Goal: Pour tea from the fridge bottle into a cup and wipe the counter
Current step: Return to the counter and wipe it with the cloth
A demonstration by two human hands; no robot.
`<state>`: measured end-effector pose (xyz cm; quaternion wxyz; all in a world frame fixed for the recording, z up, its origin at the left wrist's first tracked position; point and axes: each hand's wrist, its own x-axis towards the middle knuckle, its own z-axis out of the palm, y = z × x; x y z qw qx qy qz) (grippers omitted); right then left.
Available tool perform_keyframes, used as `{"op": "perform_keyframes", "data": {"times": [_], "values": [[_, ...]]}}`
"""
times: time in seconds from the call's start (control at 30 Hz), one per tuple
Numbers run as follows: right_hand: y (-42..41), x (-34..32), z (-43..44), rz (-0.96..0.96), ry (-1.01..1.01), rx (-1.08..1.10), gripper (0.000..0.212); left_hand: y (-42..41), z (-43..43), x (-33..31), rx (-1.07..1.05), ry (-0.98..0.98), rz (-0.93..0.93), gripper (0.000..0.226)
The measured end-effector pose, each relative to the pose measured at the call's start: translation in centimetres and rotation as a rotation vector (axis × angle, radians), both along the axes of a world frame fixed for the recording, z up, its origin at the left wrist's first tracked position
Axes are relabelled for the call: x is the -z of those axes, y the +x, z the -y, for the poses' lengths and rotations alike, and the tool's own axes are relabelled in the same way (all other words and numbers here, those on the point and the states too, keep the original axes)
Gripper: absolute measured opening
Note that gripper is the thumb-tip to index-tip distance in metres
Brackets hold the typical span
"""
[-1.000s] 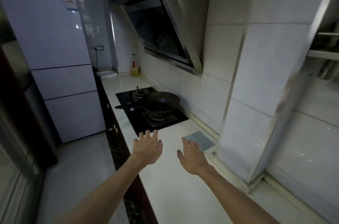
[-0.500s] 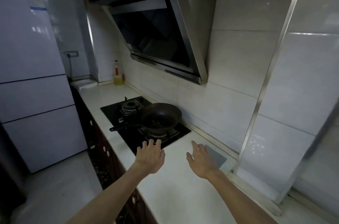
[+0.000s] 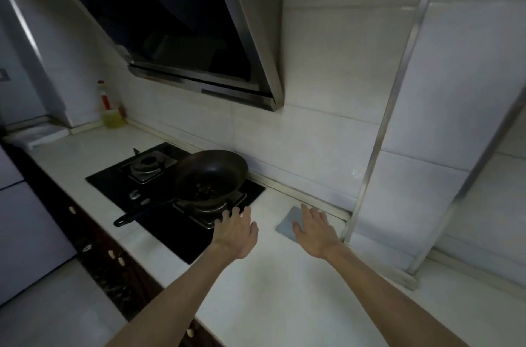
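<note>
The grey-blue cloth [image 3: 287, 223] lies flat on the white desk [image 3: 270, 284], close to the back wall and just left of the metal-edged tiled column [image 3: 378, 147]. My right hand [image 3: 314, 230] is over its right part, palm down with the fingers spread and straight; I cannot tell whether the palm presses the cloth or only hovers above it. My left hand [image 3: 237, 233] is just beside it to the left, also spread wide and gripping nothing, above the desk at the near right corner of the black gas hob [image 3: 119, 184], its fingertips reaching over the hob's edge. On the hob's nearer burner sits a dark wok [image 3: 210, 173] with some dark bits inside, its long handle [image 3: 142, 211] pointing left toward the desk's front edge; the farther burner [image 3: 148, 164] is bare. Above them hangs the slanted range hood [image 3: 176, 28]. In the far corner stands a bottle of yellow liquid [image 3: 109, 116] with a red label whose writing is too blurred to read. No tea bottle or cup shows. At the left edge is the pale fridge front [image 3: 20, 233], and below the desk run dark cabinet fronts [image 3: 105, 261] with small pale knobs.
</note>
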<state>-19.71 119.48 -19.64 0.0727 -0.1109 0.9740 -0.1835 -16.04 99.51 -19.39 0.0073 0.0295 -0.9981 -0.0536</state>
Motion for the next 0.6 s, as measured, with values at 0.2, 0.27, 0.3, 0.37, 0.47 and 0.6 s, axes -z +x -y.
{"op": "perform_keyframes", "data": {"times": [0.2,0.27,0.3,0.37,0.47,0.6], "values": [[-4.2,3.2,-1.0,0.021,-0.008,0.089,0.060,-5.7,-1.5,2.8,0.095,-0.053,0.057,0.044],[-5.6,4.6,-1.4,0.038,-0.031,0.123,0.060,-7.6,-1.8,3.9,0.133,-0.074,0.067,0.044],[-6.2,5.2,-1.7,0.052,-0.041,0.136,0.059,-8.5,-2.0,4.5,0.150,-0.084,0.076,0.044],[-7.3,6.6,-2.3,0.080,-0.055,0.159,0.059,-9.9,-2.4,6.1,0.192,-0.099,0.094,0.044],[-8.6,8.4,-2.9,0.106,-0.050,0.200,0.060,-11.4,-2.6,8.6,0.243,-0.109,0.121,0.042],[-8.7,11.3,-3.0,0.140,0.004,0.256,0.057,-12.6,-2.3,11.5,0.264,-0.096,0.178,0.043]]}}
